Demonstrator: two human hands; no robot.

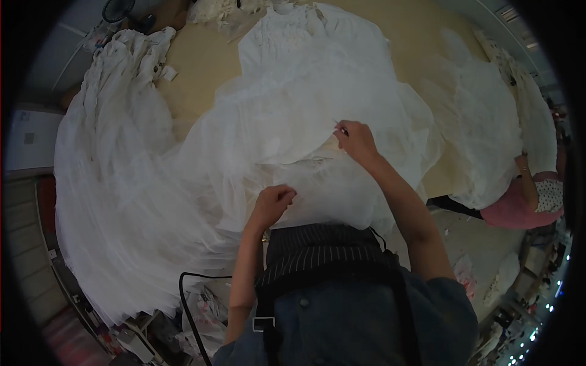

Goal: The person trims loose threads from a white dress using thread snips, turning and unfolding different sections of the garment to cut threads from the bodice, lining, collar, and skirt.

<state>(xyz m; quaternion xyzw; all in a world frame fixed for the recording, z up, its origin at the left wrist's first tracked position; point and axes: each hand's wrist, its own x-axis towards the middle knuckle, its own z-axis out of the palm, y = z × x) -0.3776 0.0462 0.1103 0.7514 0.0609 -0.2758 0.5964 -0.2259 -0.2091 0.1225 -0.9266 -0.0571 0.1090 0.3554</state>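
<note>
A white tulle dress (317, 79) lies spread over the table in front of me, its bodice at the far side and its layered skirt towards me. My right hand (356, 140) is closed around a small dark tool with a thin tip (344, 130), too small to name, just over the edge of a skirt layer. Lower and to the left, my left hand (273, 205) is above the near tulle with its fingers curled together. Whether cloth or thread is between those fingers cannot be seen.
More white tulle (116, 183) hangs over the table's left side. Another white gown (482, 122) lies at the right, where a co-worker in pink (519, 201) leans in. A black fan (119, 11) stands at the back left of the tan tabletop (198, 67).
</note>
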